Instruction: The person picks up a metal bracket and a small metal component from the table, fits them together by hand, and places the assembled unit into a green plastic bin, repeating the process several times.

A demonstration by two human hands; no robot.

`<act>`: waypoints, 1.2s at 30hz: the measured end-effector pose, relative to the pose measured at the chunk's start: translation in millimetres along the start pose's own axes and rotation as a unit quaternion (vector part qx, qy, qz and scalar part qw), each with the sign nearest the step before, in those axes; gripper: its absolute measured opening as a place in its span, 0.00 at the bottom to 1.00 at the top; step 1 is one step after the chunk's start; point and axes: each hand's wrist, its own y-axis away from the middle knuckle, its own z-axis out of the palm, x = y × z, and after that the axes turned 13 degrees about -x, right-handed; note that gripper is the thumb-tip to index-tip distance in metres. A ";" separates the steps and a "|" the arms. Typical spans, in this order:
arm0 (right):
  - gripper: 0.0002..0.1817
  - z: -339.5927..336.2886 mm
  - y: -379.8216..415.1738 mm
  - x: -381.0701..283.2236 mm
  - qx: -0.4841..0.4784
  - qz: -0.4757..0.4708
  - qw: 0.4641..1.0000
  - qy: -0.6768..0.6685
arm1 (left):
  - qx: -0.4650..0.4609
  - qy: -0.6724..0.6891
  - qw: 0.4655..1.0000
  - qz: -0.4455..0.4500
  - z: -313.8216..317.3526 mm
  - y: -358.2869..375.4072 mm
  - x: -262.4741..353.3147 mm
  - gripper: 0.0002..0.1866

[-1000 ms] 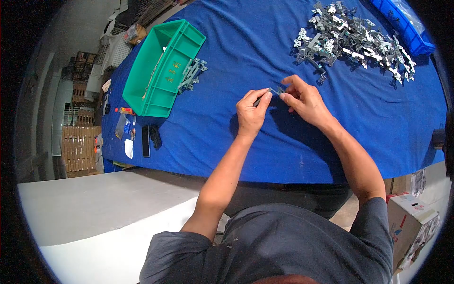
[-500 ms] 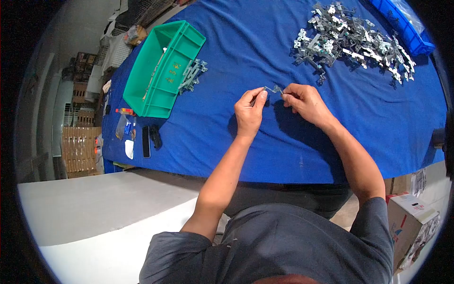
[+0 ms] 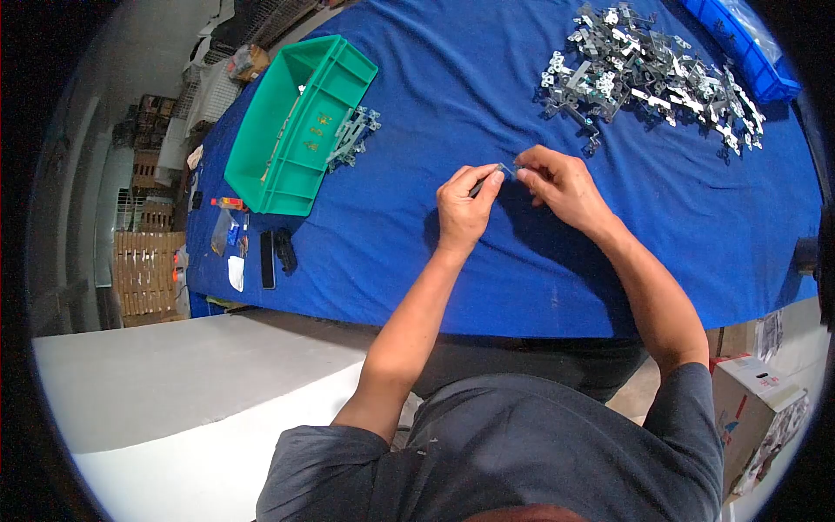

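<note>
Near the middle of the blue cloth, my left hand [image 3: 465, 206] pinches a small silvery metal bracket [image 3: 509, 171] between thumb and forefinger. A dark piece shows under the curled fingers of that hand. My right hand [image 3: 564, 184] is at the bracket's other end, its thumb and forefinger on either side of it. The fingertips hide much of the bracket. Beyond the right hand lies a heap of similar metal brackets [image 3: 648, 74], silver and black. A smaller group of brackets [image 3: 355, 137] lies to the left, against a green plastic bin [image 3: 300, 178].
A blue tray [image 3: 739, 43] stands at the far right corner. A black phone [image 3: 268, 259], a dark object [image 3: 284, 250] and a white piece [image 3: 236, 273] lie at the left of the cloth [image 3: 391, 296]. A cardboard box [image 3: 752, 396] stands below the table at right.
My left hand has moved slightly right, closer to my right hand. The bracket has turned and shows less between the fingertips. My right thumb and forefinger have parted a little.
</note>
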 end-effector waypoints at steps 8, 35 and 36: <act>0.09 -8.0 -4.2 -1.4 0.093 -0.045 0.994 0.038 | 0.017 0.004 1.000 0.004 0.8 0.3 -7.6 0.08; 0.08 -2.7 2.4 -11.1 0.007 0.000 0.998 0.064 | 0.011 0.003 1.000 -0.003 1.4 1.1 -5.8 0.09; 0.08 -2.3 0.3 -4.6 0.011 -0.029 0.995 0.094 | 0.001 0.001 1.000 0.000 1.2 1.1 -4.4 0.09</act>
